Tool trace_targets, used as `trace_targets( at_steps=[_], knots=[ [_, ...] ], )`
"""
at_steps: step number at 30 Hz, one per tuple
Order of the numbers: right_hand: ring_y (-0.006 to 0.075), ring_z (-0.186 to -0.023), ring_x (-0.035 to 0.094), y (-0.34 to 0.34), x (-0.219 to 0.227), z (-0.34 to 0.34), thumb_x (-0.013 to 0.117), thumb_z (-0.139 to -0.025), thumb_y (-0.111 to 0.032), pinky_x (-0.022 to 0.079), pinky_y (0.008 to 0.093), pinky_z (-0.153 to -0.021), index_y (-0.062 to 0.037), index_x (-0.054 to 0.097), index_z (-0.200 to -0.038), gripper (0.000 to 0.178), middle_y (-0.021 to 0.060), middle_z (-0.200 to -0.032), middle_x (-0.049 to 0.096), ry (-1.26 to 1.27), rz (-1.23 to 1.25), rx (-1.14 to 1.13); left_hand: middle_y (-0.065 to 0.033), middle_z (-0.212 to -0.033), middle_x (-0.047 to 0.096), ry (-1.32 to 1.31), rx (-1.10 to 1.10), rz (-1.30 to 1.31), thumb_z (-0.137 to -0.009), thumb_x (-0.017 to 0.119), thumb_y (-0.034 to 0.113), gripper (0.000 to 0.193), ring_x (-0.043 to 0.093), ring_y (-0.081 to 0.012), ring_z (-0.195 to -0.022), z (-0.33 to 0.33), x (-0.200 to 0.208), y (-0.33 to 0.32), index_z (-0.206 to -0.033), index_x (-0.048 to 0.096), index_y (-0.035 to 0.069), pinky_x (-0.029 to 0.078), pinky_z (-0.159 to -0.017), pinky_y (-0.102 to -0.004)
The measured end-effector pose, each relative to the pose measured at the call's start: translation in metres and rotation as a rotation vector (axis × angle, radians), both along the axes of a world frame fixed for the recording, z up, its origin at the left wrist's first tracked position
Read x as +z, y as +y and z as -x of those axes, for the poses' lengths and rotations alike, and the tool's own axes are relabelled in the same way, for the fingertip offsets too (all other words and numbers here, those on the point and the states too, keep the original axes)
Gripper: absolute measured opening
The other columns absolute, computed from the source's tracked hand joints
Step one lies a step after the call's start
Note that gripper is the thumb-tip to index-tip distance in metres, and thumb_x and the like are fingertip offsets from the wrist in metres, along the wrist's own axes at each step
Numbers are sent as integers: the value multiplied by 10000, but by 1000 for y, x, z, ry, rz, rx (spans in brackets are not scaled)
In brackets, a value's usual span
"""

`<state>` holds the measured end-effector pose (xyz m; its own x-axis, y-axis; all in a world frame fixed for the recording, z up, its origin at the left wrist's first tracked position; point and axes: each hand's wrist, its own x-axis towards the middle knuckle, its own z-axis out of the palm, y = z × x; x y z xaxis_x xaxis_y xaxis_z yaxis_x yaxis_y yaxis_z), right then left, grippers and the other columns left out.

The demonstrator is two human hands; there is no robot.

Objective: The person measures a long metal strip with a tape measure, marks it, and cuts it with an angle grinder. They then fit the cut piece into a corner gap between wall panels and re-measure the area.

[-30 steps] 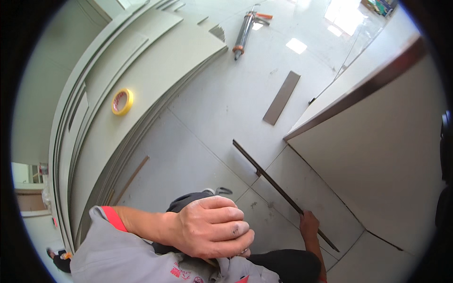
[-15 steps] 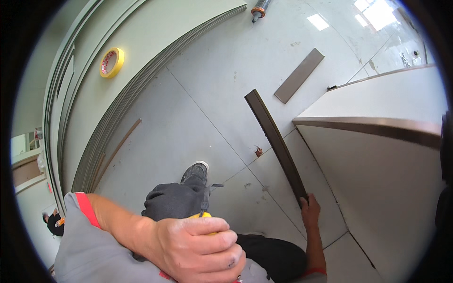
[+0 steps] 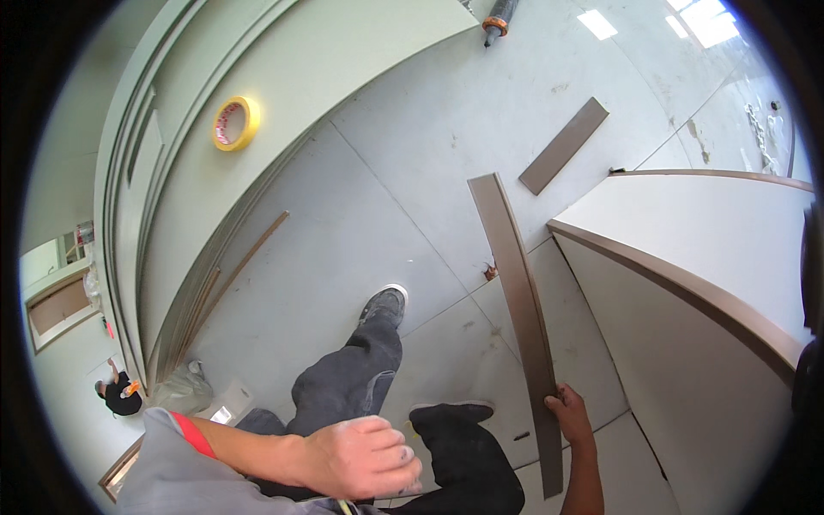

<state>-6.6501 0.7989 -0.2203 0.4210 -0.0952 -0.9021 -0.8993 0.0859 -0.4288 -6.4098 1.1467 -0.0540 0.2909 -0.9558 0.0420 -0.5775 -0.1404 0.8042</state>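
Note:
My right hand [image 3: 573,415] grips the edge of a long, narrow brown strip of trim [image 3: 515,279], thumb on its face. The strip slants away from me above the floor, its broad face turned up. My left hand [image 3: 365,457] is closed in a fist in front of my body. Whatever it holds, if anything, is hidden by the fingers. A shorter brown strip [image 3: 564,146] lies on the floor past the far end of the long one.
At left, a large stack of pale panels [image 3: 343,51] carries a roll of yellow tape [image 3: 235,124]. Thin brown strips [image 3: 245,262] lie beside it. A white cabinet with brown edging [image 3: 678,257] stands right. A sealant tube [image 3: 499,21] lies far off. Another person [image 3: 120,393] crouches far left.
The long strip has turned to show its broad face, and its near end now reaches past my right hand. My left hand has moved down and left; the yellow thing in it no longer clearly shows.

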Motion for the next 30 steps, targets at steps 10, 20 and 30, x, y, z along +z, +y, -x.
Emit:
trace_targets(
  at_steps=[10,20,30],
  knots=[
    [439,-1037,617,49,175,12,579,-994,-301,509,476,-894,22,621,-1195,383,267,-1119,654,-29,332,423,-21,-763,517,-117,89,-87,-913,668,275,246,554,-186,-742,32,24,42,-800,548,92,439,-691,-315],
    [413,-809,652,102,318,-16,625,-941,-205,510,441,-732,19,598,-1071,260,246,-861,644,-214,643,400,-23,-773,544,-290,127,-215,-844,618,229,141,570,-203,-762,40,30,117,-762,548,139,439,-682,-354],
    [442,-797,634,134,492,-196,644,-925,-186,496,487,-691,-32,600,-988,172,214,-834,642,-319,965,330,-62,-754,588,-153,309,-440,-901,675,322,241,621,-273,-746,-38,208,193,-771,618,127,472,-660,-428]
  ],
)
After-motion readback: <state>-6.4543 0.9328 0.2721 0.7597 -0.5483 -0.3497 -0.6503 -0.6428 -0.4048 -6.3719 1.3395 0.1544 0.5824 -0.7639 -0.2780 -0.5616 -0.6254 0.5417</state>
